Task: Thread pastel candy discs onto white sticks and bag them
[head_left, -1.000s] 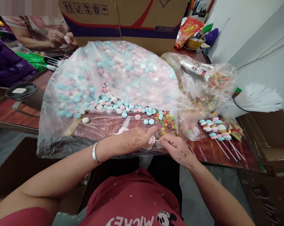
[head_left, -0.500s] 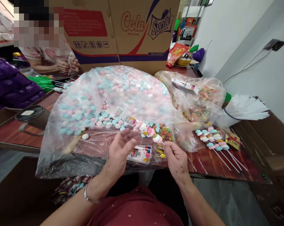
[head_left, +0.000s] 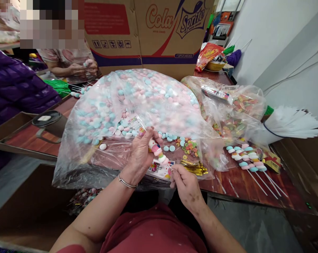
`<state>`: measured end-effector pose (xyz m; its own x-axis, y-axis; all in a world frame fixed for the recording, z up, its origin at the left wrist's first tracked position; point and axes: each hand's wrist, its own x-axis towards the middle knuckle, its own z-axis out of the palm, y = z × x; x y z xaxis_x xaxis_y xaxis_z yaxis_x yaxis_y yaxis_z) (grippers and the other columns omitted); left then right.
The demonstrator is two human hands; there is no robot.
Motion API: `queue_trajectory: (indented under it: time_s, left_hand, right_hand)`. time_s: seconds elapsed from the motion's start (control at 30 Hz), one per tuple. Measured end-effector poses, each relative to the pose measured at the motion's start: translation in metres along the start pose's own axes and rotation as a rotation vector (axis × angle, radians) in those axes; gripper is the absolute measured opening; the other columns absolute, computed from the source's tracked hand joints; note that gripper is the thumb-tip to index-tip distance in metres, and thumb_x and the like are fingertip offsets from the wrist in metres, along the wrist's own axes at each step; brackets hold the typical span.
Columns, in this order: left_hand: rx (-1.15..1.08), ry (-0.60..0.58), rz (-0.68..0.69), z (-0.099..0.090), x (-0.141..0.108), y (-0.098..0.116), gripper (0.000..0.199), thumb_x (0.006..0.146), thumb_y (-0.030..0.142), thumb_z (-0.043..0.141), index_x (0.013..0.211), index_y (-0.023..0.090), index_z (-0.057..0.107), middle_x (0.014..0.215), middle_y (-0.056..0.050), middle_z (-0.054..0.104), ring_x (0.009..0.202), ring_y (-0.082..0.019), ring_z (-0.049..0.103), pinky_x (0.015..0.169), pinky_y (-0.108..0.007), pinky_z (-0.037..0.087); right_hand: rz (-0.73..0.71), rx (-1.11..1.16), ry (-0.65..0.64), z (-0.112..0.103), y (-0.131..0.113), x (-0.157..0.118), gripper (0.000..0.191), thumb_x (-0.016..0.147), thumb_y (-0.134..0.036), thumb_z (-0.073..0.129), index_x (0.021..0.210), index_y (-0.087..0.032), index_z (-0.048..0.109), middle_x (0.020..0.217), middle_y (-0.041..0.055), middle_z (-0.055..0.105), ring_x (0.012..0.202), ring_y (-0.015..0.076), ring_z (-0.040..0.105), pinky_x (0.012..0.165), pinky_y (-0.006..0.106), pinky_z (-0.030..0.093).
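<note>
A marshmallow skewer (head_left: pixel 158 151) in a clear printed bag slants between my hands. My left hand (head_left: pixel 144 147) closes round its upper part, the bag's printed end sticking up past the fingers. At the lower end my right hand (head_left: pixel 184 182) pinches the stick just below the last marshmallow. Under the skewer lies a stack of printed bags (head_left: pixel 161 172), partly covered by it. Gold twist ties (head_left: pixel 197 168) lie just beyond my right hand. Loose ring candies (head_left: pixel 189 148) and blue marshmallows (head_left: pixel 169 148) are scattered behind them.
A big clear bag of marshmallows (head_left: pixel 148 91) covers the table's middle. On the right are a bag of ring candies (head_left: pixel 243 102), finished skewers (head_left: pixel 246 158) and a tub of white sticks (head_left: pixel 275 131). A lidded mug (head_left: pixel 49 123) stands left. Across the table a person (head_left: pixel 69 65) handles marshmallows.
My left hand has gone from open beside the skewer to closed round its bagged upper part. My right hand has moved slightly down and left. More gold twist ties are uncovered; the view has shifted left.
</note>
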<state>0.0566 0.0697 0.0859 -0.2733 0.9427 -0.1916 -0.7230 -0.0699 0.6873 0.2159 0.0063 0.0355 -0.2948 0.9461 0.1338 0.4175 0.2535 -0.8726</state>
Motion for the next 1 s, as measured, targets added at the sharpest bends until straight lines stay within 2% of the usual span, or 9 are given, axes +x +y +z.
queue_trajectory:
  time_s: [0.1, 0.2, 0.27, 0.43, 0.53, 0.7, 0.83, 0.9, 1.0]
  left_hand:
    - [0.012, 0.002, -0.010, -0.001, 0.001, -0.001, 0.036, 0.062, 0.033, 0.086, 0.070, 0.016, 0.056, 0.055, 0.007, 0.057, 0.043, -0.007, 0.055, 0.040, -0.018, 0.041]
    - [0.010, 0.077, -0.020, -0.003, 0.003, 0.000, 0.033, 0.065, 0.028, 0.085, 0.064, 0.015, 0.055, 0.053, 0.007, 0.057, 0.045, -0.007, 0.056, 0.052, -0.021, 0.051]
    - [0.015, 0.116, -0.038, -0.005, 0.005, 0.001, 0.031, 0.067, 0.025, 0.084, 0.062, 0.014, 0.056, 0.052, 0.005, 0.058, 0.045, -0.008, 0.057, 0.059, -0.025, 0.055]
    - [0.032, 0.200, -0.118, -0.011, 0.008, 0.005, 0.027, 0.074, 0.023, 0.081, 0.062, 0.012, 0.059, 0.052, 0.003, 0.059, 0.044, -0.010, 0.059, 0.063, -0.029, 0.059]
    - [0.029, 0.229, -0.159, -0.011, 0.007, 0.007, 0.026, 0.078, 0.022, 0.077, 0.062, 0.012, 0.059, 0.051, 0.002, 0.059, 0.044, -0.010, 0.059, 0.062, -0.028, 0.060]
    - [-0.016, 0.229, -0.159, -0.005, 0.002, 0.003, 0.031, 0.073, 0.027, 0.081, 0.061, 0.013, 0.056, 0.049, 0.004, 0.056, 0.044, -0.009, 0.057, 0.059, -0.028, 0.059]
    - [-0.016, 0.220, -0.096, -0.003, 0.002, -0.011, 0.041, 0.059, 0.037, 0.089, 0.061, 0.014, 0.054, 0.048, 0.005, 0.054, 0.043, -0.010, 0.056, 0.048, -0.024, 0.053]
    - [-0.018, 0.176, -0.057, -0.004, 0.000, -0.019, 0.046, 0.054, 0.040, 0.091, 0.061, 0.015, 0.053, 0.047, 0.006, 0.052, 0.043, -0.009, 0.054, 0.044, -0.021, 0.048]
    - [-0.024, 0.108, -0.078, -0.006, -0.005, -0.028, 0.046, 0.054, 0.042, 0.090, 0.071, 0.015, 0.058, 0.051, 0.007, 0.052, 0.041, -0.007, 0.050, 0.041, -0.019, 0.042]
  right_hand:
    - [0.176, 0.293, 0.020, 0.003, 0.001, 0.002, 0.030, 0.096, -0.039, 0.041, 0.076, -0.021, 0.054, 0.055, -0.0050, 0.053, 0.041, 0.0102, 0.052, 0.045, 0.023, 0.043]
    - [0.151, 0.238, 0.139, 0.003, 0.004, 0.003, 0.030, 0.096, -0.039, 0.041, 0.079, -0.021, 0.057, 0.053, -0.0052, 0.052, 0.040, 0.0103, 0.050, 0.043, 0.022, 0.040]
    - [0.022, 0.038, 0.244, 0.002, 0.006, 0.003, 0.027, 0.097, -0.034, 0.040, 0.084, -0.020, 0.060, 0.056, -0.0031, 0.056, 0.045, 0.0119, 0.054, 0.047, 0.023, 0.043]
    - [-0.464, -0.523, 0.510, 0.000, 0.012, 0.005, 0.021, 0.095, -0.014, 0.043, 0.098, -0.017, 0.063, 0.074, 0.0048, 0.070, 0.066, 0.0168, 0.064, 0.066, 0.027, 0.049]
    - [-0.582, -0.709, 0.528, 0.001, 0.015, 0.006, 0.019, 0.094, -0.010, 0.047, 0.107, -0.013, 0.061, 0.074, 0.0062, 0.070, 0.064, 0.0172, 0.063, 0.066, 0.029, 0.048]
    - [-0.653, -0.765, 0.493, 0.007, 0.017, 0.006, 0.019, 0.095, -0.010, 0.051, 0.111, -0.011, 0.060, 0.076, 0.0083, 0.071, 0.068, 0.0174, 0.064, 0.071, 0.031, 0.048]
    - [-0.542, -0.616, 0.471, 0.017, 0.019, 0.003, 0.016, 0.096, -0.015, 0.050, 0.102, -0.014, 0.065, 0.077, 0.0078, 0.072, 0.067, 0.0165, 0.065, 0.067, 0.028, 0.048]
    - [-0.361, -0.351, 0.370, 0.022, 0.018, 0.001, 0.022, 0.098, -0.024, 0.045, 0.095, -0.017, 0.066, 0.068, 0.0043, 0.069, 0.057, 0.0146, 0.063, 0.057, 0.025, 0.047]
    - [0.027, 0.154, 0.143, 0.028, 0.013, -0.001, 0.033, 0.099, -0.038, 0.042, 0.080, -0.019, 0.061, 0.054, -0.0029, 0.057, 0.037, 0.0097, 0.049, 0.038, 0.021, 0.038]
